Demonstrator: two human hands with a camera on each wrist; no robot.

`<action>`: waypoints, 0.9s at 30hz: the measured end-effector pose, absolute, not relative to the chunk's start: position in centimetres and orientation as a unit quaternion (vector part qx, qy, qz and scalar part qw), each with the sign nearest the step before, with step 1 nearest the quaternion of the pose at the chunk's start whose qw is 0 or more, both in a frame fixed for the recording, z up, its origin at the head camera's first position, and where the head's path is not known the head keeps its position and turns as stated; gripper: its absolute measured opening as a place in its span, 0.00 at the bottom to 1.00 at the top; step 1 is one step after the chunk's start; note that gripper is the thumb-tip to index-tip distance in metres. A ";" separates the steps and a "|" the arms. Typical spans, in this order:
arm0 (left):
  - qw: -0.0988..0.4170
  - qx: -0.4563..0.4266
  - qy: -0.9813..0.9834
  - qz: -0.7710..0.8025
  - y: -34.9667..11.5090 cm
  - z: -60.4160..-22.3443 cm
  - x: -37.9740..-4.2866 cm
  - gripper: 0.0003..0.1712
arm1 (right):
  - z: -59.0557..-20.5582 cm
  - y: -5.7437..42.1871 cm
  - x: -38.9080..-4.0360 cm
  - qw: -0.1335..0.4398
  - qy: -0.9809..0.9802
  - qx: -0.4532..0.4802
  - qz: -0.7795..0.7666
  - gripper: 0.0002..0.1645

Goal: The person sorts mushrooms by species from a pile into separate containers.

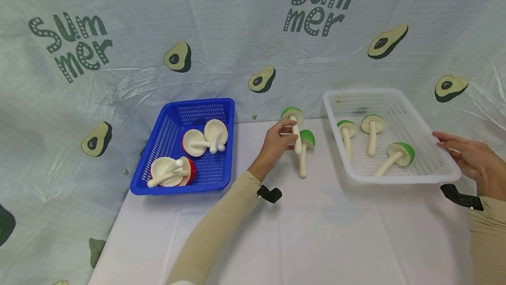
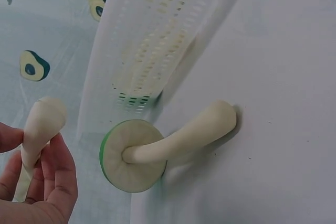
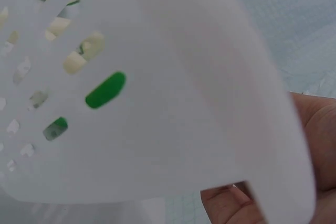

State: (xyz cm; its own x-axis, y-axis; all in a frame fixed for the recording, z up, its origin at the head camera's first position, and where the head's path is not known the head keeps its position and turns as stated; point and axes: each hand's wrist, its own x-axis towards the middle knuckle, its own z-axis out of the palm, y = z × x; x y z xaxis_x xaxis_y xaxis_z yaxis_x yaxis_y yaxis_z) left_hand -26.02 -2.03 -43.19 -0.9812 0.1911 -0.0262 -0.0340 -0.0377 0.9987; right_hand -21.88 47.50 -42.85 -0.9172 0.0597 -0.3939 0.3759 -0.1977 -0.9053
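Observation:
My left hand (image 1: 278,142) pinches a green-capped toy mushroom (image 1: 298,144) by its pale stem, cap upward, over the table's back edge. In the left wrist view, thumb and fingers close round that stem (image 2: 46,119). Just below the hand a second green-capped mushroom (image 1: 303,157) lies on the table, stem toward me. To the right stands a white basket (image 1: 399,179) with three green-capped mushrooms in it. My right hand (image 1: 476,157) grips this basket's right rim; in the right wrist view the basket wall (image 3: 157,140) hides part of the fingers.
A blue basket (image 1: 229,162) stands at the left, holding several red-capped mushrooms (image 1: 193,142) with pale stems. White cloth (image 1: 316,232) covers the table. Behind it hangs a sheet (image 1: 221,26) printed with avocados and lettering.

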 end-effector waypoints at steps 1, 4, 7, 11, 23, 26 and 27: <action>0.078 0.058 0.688 0.719 -1.9 -43.1 -26.1 0.22 | -42.9 47.5 -21.9 0.105 0.626 0.174 -0.753 0.18; 0.078 0.061 0.686 0.720 -1.5 -43.0 -26.3 0.22 | -43.1 47.5 -21.9 0.108 0.627 0.172 -0.752 0.18; 0.079 0.061 0.686 0.720 -1.1 -42.9 -26.5 0.21 | -43.2 47.6 -21.9 0.109 0.621 0.168 -0.758 0.19; 0.081 0.068 0.689 0.717 -0.6 -42.7 -26.7 0.22 | -43.3 47.6 -22.0 0.111 0.614 0.167 -0.764 0.19; 0.081 0.088 0.692 0.712 0.7 -42.1 -27.1 0.22 | -43.2 47.4 -22.2 0.111 0.617 0.180 -0.758 0.18; 0.079 0.092 0.694 0.710 1.0 -42.2 -27.2 0.22 | -43.3 47.4 -22.1 0.115 0.619 0.179 -0.756 0.19; 0.079 0.093 0.695 0.709 1.1 -42.2 -27.2 0.22 | -43.3 47.4 -22.1 0.117 0.619 0.180 -0.755 0.19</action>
